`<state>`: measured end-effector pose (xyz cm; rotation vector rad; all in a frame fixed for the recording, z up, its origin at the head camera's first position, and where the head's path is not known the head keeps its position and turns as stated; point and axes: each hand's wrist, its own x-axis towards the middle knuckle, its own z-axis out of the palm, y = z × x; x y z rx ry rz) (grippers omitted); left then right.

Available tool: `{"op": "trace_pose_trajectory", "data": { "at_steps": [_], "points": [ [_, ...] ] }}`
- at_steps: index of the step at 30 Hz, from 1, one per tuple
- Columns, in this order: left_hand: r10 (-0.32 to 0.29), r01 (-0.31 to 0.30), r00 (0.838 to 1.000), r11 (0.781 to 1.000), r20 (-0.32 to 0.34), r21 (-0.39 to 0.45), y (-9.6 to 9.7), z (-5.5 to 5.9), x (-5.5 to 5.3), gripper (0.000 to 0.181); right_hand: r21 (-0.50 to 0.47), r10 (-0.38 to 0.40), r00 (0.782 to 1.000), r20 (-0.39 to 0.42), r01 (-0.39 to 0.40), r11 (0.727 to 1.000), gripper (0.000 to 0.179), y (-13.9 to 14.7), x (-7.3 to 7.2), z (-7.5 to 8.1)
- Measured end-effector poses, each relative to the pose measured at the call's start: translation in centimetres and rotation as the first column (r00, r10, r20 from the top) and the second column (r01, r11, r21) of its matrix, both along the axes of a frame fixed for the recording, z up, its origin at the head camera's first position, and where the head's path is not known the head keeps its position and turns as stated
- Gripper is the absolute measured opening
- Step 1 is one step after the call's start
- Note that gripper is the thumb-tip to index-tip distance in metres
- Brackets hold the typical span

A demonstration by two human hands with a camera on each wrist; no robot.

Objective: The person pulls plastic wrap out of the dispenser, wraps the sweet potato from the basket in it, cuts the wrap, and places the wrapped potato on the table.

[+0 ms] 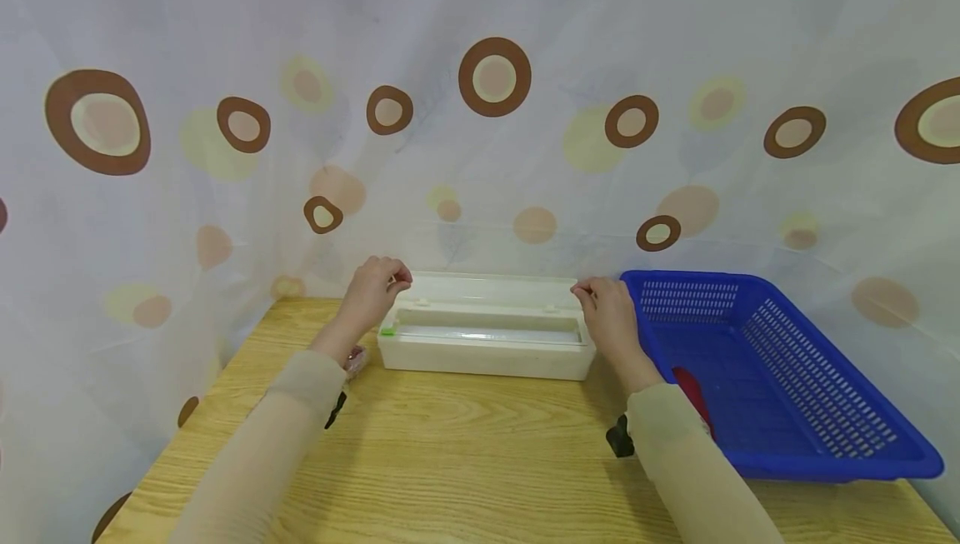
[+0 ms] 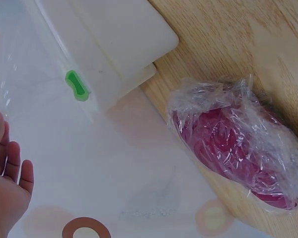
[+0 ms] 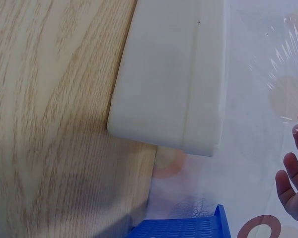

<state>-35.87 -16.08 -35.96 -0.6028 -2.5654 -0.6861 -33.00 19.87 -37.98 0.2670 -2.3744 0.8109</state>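
A long white cling film dispenser lies at the back of the table, its lid standing up and the film roll showing inside. A green slider sits at its left end. Above the left corner, my left hand pinches an edge of clear cling film. My right hand pinches the film above the right corner; shiny creases run from its fingertips in the right wrist view. A pink object wrapped in film lies left of the dispenser, partly hidden by my wrist in the head view.
A blue plastic basket stands at the right, close to my right forearm. Something red shows inside it, partly covered by my sleeve. A patterned curtain hangs right behind the wooden table.
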Motion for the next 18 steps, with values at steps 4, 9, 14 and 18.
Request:
{"op": "trace_pose_trajectory", "data": {
  "at_steps": [4, 9, 14, 18],
  "points": [
    [-0.001, 0.001, 1.000, 1.000, -0.008, 0.000, 0.0, 0.2, -0.1, 0.006, 0.002, 0.003, 1.000, 0.010, -0.003, 1.000, 0.014, 0.0, 0.0, 0.3],
    [-0.008, 0.008, 1.000, 1.000, -0.007, 0.003, -0.1, 0.7, 0.0, 0.005, 0.006, 0.002, 0.999, 0.038, -0.002, 1.000, 0.016, -0.1, 0.1, 0.8],
    [-0.003, 0.003, 1.000, 1.000, 0.002, 0.000, -0.1, 1.0, 0.0, 0.006, 0.005, 0.002, 0.999, 0.042, -0.002, 1.000, 0.017, -0.1, 0.0, 1.2],
    [0.007, -0.007, 1.000, 1.000, 0.003, 0.001, -0.1, 1.2, 0.0, 0.006, -0.001, 0.011, 0.999, 0.031, -0.011, 1.000, 0.016, 0.0, -0.1, 1.4]
  ]
}}
